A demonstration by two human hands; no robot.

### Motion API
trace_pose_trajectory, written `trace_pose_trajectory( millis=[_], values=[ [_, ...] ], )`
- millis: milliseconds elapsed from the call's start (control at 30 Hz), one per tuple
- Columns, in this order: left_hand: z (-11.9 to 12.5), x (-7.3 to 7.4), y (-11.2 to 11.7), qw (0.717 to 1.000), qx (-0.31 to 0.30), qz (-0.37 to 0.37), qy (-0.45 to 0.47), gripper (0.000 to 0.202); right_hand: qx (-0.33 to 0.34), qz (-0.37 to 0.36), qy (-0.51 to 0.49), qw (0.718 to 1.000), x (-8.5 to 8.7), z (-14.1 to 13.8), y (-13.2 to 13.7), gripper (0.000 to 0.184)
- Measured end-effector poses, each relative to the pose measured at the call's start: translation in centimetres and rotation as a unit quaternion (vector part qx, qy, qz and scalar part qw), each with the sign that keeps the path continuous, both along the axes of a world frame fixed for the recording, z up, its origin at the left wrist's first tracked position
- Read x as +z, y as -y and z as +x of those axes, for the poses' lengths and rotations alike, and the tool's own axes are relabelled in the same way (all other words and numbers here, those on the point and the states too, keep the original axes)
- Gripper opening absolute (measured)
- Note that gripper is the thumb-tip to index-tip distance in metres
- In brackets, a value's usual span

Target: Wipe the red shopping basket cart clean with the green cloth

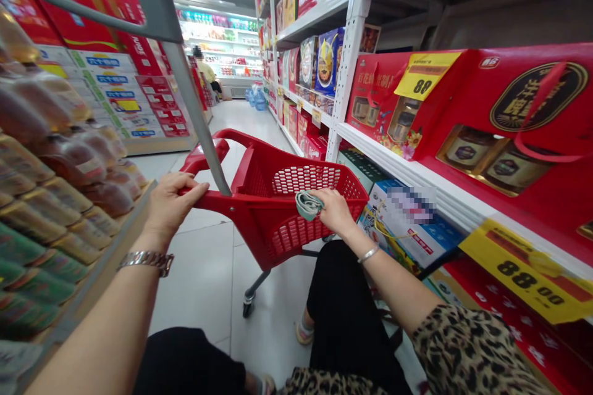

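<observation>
A red plastic shopping cart [278,197] stands in the aisle in front of me, its basket holding nothing I can see. My left hand [169,200] is wrapped round the left end of the cart's red handle; a metal watch is on that wrist. My right hand [334,210] rests on the near rim of the basket, fingers closed on a small folded grey-green cloth item [308,203]. A thin bracelet is on that wrist, and the sleeve has a leopard print.
A shelf of bottled drinks [50,185] stands close on my left, with a grey metal bar [185,74] slanting across. White shelves with red gift boxes [509,129] and yellow price tags [424,77] line the right. A person [206,71] sits far down the aisle.
</observation>
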State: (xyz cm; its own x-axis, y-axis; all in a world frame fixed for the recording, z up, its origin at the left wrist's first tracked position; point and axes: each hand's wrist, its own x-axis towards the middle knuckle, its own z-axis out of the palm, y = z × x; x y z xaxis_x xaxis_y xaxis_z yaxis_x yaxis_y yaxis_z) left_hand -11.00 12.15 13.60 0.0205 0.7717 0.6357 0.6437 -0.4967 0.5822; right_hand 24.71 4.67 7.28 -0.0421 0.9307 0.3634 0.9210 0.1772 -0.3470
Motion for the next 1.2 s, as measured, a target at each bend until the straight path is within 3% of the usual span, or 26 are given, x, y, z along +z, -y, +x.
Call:
trace_pose_trajectory(
  millis=[267,467,767,1033,1200],
  values=[
    [-0.2,-0.5,-2.4,1.0,-0.01,-0.015,0.023,0.029,-0.094,-0.08,0.011,0.992,1.0,3.9,-0.1,0.042],
    [0.5,-0.3,-4.2,0.999,-0.017,-0.033,0.034,0.029,-0.099,-0.125,0.052,0.986,1.9,4.9,-0.7,0.037],
    [0.4,-0.9,-6.2,0.998,-0.036,-0.015,0.05,0.028,-0.061,-0.073,0.033,0.995,0.6,4.9,-0.4,0.044],
    [0.6,-0.9,-8.6,0.995,-0.067,-0.012,0.076,0.029,-0.081,-0.07,0.021,0.994,0.2,3.7,1.3,0.058],
    [0.7,-0.8,-9.6,0.993,-0.087,-0.015,0.079,0.029,-0.1,-0.057,0.013,0.993,0.0,3.9,2.6,0.058]
  ],
)
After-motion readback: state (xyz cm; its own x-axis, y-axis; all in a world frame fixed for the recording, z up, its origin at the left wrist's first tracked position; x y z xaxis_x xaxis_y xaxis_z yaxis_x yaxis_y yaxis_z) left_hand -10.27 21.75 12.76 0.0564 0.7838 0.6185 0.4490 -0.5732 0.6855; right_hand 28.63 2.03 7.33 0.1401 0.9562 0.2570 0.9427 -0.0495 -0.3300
